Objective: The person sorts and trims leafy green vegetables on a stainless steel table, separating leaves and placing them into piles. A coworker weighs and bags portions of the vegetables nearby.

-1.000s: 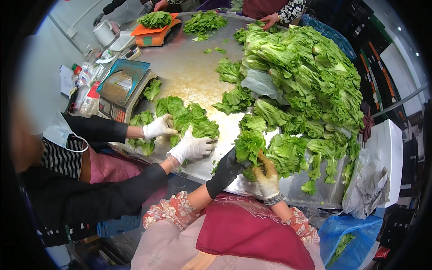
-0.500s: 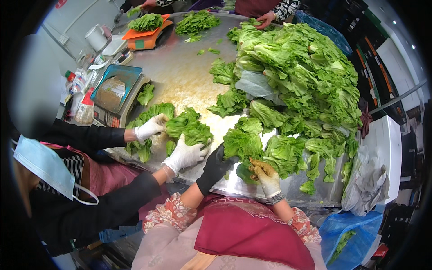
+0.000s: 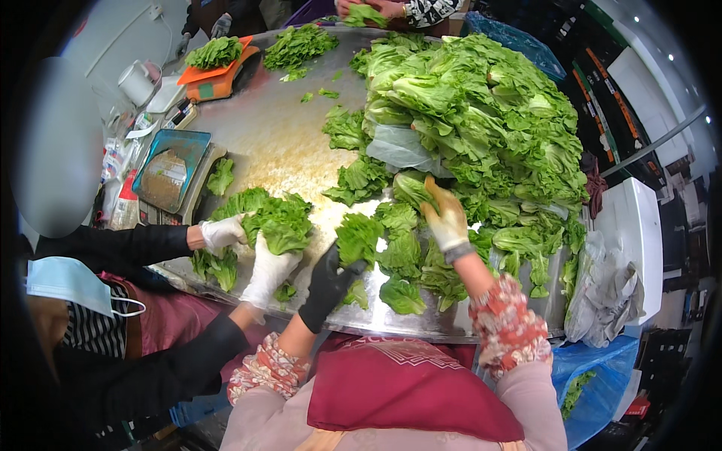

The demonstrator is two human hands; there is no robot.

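My left hand (image 3: 331, 284) clasps a leaf bunch (image 3: 359, 236) low, probably keeping it together; right hand (image 3: 447, 222), fingers extended, at lettuce head (image 3: 410, 189) just ahead, can't tell grip.

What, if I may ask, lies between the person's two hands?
In the head view, green lettuce leaves lie between the left hand and right hand.

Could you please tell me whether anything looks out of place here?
Yes, a pale plastic sheet pokes from the left of the lettuce heap, odd among bare leaves. Small leaf scraps also lie loose on the tabletop.
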